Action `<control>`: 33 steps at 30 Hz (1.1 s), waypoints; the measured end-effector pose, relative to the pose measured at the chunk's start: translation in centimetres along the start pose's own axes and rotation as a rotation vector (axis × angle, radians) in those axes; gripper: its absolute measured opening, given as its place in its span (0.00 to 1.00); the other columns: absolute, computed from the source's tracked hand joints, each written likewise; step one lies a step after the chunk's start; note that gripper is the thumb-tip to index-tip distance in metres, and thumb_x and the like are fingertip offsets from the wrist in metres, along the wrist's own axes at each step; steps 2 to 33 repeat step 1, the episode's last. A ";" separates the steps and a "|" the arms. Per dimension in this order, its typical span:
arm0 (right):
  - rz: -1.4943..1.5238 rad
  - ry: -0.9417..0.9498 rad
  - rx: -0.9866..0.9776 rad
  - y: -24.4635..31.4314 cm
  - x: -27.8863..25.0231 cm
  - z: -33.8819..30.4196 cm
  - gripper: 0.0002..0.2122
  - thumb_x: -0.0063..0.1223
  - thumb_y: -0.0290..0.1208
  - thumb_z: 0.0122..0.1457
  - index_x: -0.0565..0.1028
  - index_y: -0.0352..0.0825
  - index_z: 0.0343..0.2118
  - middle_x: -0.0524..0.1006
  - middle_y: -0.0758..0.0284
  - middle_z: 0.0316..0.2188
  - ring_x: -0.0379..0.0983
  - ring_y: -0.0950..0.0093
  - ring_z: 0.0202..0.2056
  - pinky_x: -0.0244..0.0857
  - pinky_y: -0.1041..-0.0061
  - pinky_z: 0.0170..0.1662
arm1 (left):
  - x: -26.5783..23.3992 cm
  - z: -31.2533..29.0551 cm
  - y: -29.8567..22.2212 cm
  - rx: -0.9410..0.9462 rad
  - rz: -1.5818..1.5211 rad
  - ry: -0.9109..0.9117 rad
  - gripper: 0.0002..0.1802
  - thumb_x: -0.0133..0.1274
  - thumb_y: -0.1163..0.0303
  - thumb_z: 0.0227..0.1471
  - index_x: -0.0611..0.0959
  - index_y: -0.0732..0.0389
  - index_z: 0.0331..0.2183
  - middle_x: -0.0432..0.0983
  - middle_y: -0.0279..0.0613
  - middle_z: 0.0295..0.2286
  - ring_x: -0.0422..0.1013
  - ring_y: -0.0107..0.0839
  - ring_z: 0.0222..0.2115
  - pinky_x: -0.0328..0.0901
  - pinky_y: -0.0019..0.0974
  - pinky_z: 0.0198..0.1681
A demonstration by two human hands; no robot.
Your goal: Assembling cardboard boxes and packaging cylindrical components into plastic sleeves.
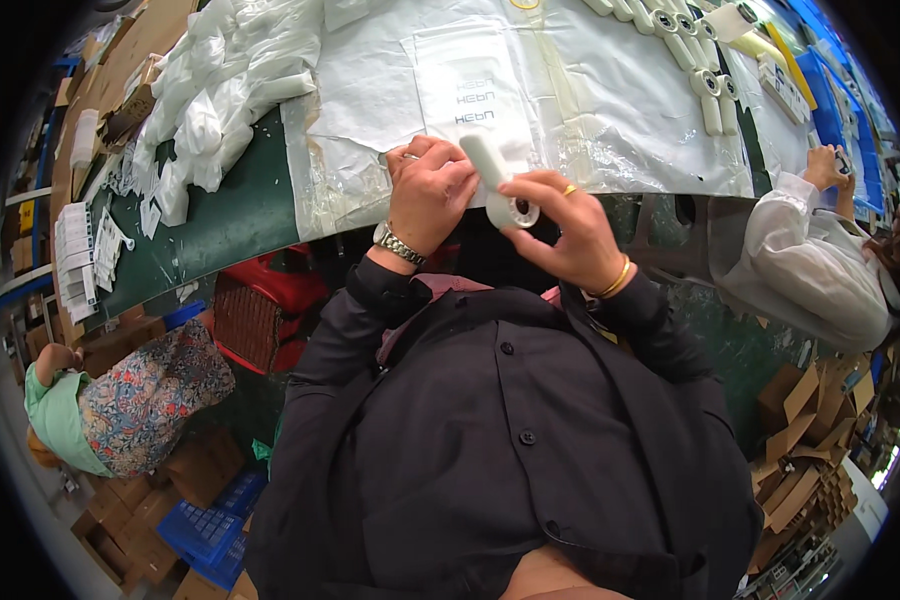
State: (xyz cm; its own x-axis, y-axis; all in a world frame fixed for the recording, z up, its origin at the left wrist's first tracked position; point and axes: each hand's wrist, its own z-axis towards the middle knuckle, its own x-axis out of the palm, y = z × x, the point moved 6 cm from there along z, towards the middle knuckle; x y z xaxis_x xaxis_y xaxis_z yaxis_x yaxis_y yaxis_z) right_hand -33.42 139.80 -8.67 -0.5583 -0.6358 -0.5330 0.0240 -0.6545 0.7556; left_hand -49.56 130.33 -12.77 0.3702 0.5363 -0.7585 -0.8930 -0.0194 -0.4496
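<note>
Between my hands, just above the table's front edge, is a white plastic handheld device point(484, 160) with a rounded bar body and a ring-shaped end with a dark centre. My right hand point(572, 238) grips it by the ring end, thumb below and fingers above. To its left my left hand point(428, 195) is closed, fingertips pinched together close to the bar. What they hold, if anything, is too small to tell. Flat white bags point(460, 75) with blue print lie on the table just beyond my hands.
A white plastic sheet point(360, 110) covers the green table point(220, 235). White wrapped pieces point(220, 90) are heaped at left, near label sheets point(75, 255). Several similar devices point(705, 100) lie at far right. A co-worker in white point(810, 260) sits at right; another person point(140, 400) is at lower left.
</note>
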 end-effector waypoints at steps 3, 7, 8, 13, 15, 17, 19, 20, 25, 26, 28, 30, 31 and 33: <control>-0.106 0.068 -0.045 0.1 1.6 -0.4 0.20 0.66 0.28 0.53 0.77 0.40 0.50 0.79 0.65 0.47 0.77 0.69 0.46 0.70 0.72 0.51 | 0.1 0.0 0.4 0.008 -0.009 0.007 0.10 0.64 0.69 0.45 0.88 0.53 0.34 0.79 0.27 0.32 0.72 0.31 0.41 0.54 0.38 0.47; -0.106 0.068 -0.045 0.1 1.6 -0.4 0.20 0.66 0.28 0.53 0.77 0.40 0.50 0.79 0.65 0.47 0.77 0.69 0.46 0.70 0.72 0.51 | 0.1 0.0 0.4 0.008 -0.009 0.007 0.10 0.64 0.69 0.45 0.88 0.53 0.34 0.79 0.27 0.32 0.72 0.31 0.41 0.54 0.38 0.47; -0.106 0.068 -0.045 0.1 1.6 -0.4 0.20 0.66 0.28 0.53 0.77 0.40 0.50 0.79 0.65 0.47 0.77 0.69 0.46 0.70 0.72 0.51 | 0.1 0.0 0.4 0.008 -0.009 0.007 0.10 0.64 0.69 0.45 0.88 0.53 0.34 0.79 0.27 0.32 0.72 0.31 0.41 0.54 0.38 0.47; -0.106 0.068 -0.045 0.1 1.6 -0.4 0.20 0.66 0.28 0.53 0.77 0.40 0.50 0.79 0.65 0.47 0.77 0.69 0.46 0.70 0.72 0.51 | 0.1 0.0 0.4 0.008 -0.009 0.007 0.10 0.64 0.69 0.45 0.88 0.53 0.34 0.79 0.27 0.32 0.72 0.31 0.41 0.54 0.38 0.47; -0.106 0.068 -0.045 0.1 1.6 -0.4 0.20 0.66 0.28 0.53 0.77 0.40 0.50 0.79 0.65 0.47 0.77 0.69 0.46 0.70 0.72 0.51 | 0.1 0.0 0.4 0.008 -0.009 0.007 0.10 0.64 0.69 0.45 0.88 0.53 0.34 0.79 0.27 0.32 0.72 0.31 0.41 0.54 0.38 0.47; -0.106 0.068 -0.045 0.1 1.6 -0.4 0.20 0.66 0.28 0.53 0.77 0.40 0.50 0.79 0.65 0.47 0.77 0.69 0.46 0.70 0.72 0.51 | 0.1 0.0 0.4 0.008 -0.009 0.007 0.10 0.64 0.69 0.45 0.88 0.53 0.34 0.79 0.27 0.32 0.72 0.31 0.41 0.54 0.38 0.47; -0.106 0.068 -0.045 0.1 1.6 -0.4 0.20 0.66 0.28 0.53 0.77 0.40 0.50 0.79 0.65 0.47 0.77 0.69 0.46 0.70 0.72 0.51 | 0.1 0.0 0.4 0.008 -0.009 0.007 0.10 0.64 0.69 0.45 0.88 0.53 0.34 0.79 0.27 0.32 0.72 0.31 0.41 0.54 0.38 0.47; -0.106 0.068 -0.045 0.1 1.6 -0.4 0.20 0.66 0.28 0.53 0.77 0.40 0.50 0.79 0.65 0.47 0.77 0.69 0.46 0.70 0.72 0.51 | 0.1 0.0 0.4 0.008 -0.009 0.007 0.10 0.64 0.69 0.45 0.88 0.53 0.34 0.79 0.27 0.32 0.72 0.31 0.41 0.54 0.38 0.47; -0.106 0.068 -0.045 0.1 1.6 -0.4 0.20 0.66 0.28 0.53 0.77 0.40 0.50 0.79 0.65 0.47 0.77 0.69 0.46 0.70 0.72 0.51 | 0.1 0.0 0.4 0.008 -0.009 0.007 0.10 0.64 0.69 0.45 0.88 0.53 0.34 0.79 0.27 0.32 0.72 0.31 0.41 0.54 0.38 0.47; -0.106 0.068 -0.045 0.1 1.6 -0.4 0.20 0.66 0.28 0.53 0.77 0.40 0.50 0.79 0.65 0.47 0.77 0.69 0.46 0.70 0.72 0.51 | 0.1 0.0 0.4 0.008 -0.009 0.007 0.10 0.64 0.69 0.45 0.88 0.53 0.34 0.79 0.27 0.32 0.72 0.31 0.41 0.54 0.38 0.47; -0.106 0.068 -0.045 0.1 1.6 -0.4 0.20 0.66 0.28 0.53 0.77 0.40 0.50 0.79 0.65 0.47 0.77 0.69 0.46 0.70 0.72 0.51 | 0.1 0.0 0.4 0.008 -0.009 0.007 0.10 0.64 0.69 0.45 0.88 0.53 0.34 0.79 0.27 0.32 0.72 0.31 0.41 0.54 0.38 0.47; -0.106 0.068 -0.045 0.1 1.6 -0.4 0.20 0.66 0.28 0.53 0.77 0.40 0.50 0.79 0.65 0.47 0.77 0.69 0.46 0.70 0.72 0.51 | 0.1 0.0 0.4 0.008 -0.009 0.007 0.10 0.64 0.69 0.45 0.88 0.53 0.34 0.79 0.27 0.32 0.72 0.31 0.41 0.54 0.38 0.47; -0.106 0.068 -0.045 0.1 1.6 -0.4 0.20 0.66 0.28 0.53 0.77 0.40 0.50 0.79 0.65 0.47 0.77 0.69 0.46 0.70 0.72 0.51 | 0.1 0.0 0.4 0.008 -0.009 0.007 0.10 0.64 0.69 0.45 0.88 0.53 0.34 0.79 0.27 0.32 0.72 0.31 0.41 0.54 0.38 0.47; -0.106 0.068 -0.045 0.1 1.6 -0.4 0.20 0.66 0.28 0.53 0.77 0.40 0.50 0.79 0.65 0.47 0.77 0.69 0.46 0.70 0.72 0.51 | 0.1 0.0 0.4 0.008 -0.009 0.007 0.10 0.64 0.69 0.45 0.88 0.53 0.34 0.79 0.27 0.32 0.72 0.31 0.41 0.54 0.38 0.47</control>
